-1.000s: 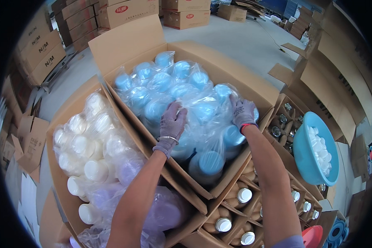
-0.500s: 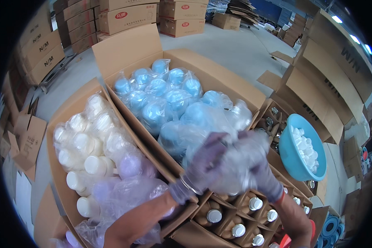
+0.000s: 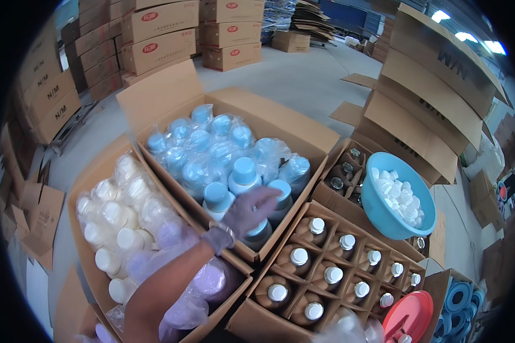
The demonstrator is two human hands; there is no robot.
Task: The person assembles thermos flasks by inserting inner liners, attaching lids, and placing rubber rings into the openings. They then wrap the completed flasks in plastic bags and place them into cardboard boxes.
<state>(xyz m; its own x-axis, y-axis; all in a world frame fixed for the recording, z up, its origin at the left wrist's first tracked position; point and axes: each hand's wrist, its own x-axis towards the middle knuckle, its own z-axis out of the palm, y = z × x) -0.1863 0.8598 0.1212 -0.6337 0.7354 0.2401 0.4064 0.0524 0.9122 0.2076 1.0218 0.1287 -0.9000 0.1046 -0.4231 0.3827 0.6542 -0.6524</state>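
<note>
My left hand [image 3: 249, 211], in a thin purple-grey glove, is stretched over the near end of a carton [image 3: 292, 117] of blue bottles. Its fingers are extended and reach the blue cap of one bottle [image 3: 280, 193]; I see no grip around it. Beside the hand stand more unwrapped bottles with blue caps, such as one bottle [image 3: 245, 173] just beyond it. Farther back, blue bottles [image 3: 200, 140] are wrapped in clear plastic bags. My right hand is out of the picture. Blurred clear plastic [image 3: 346, 330] shows at the lower edge.
A divided carton [image 3: 252, 320] holds several bottles with silvery-white caps. Left lies a carton [image 3: 77, 214] of bagged white and purple bottles. A blue basin [image 3: 403, 226] of white caps sits behind at right, near a red lid-like dish [image 3: 409, 317]. Stacked cartons [image 3: 160, 51] stand farther off.
The hands, which were together around blurred clear plastic, have parted. My left hand is now at the blue bottles, my right has left the view. Plastic no longer covers the nearest blue bottles.
</note>
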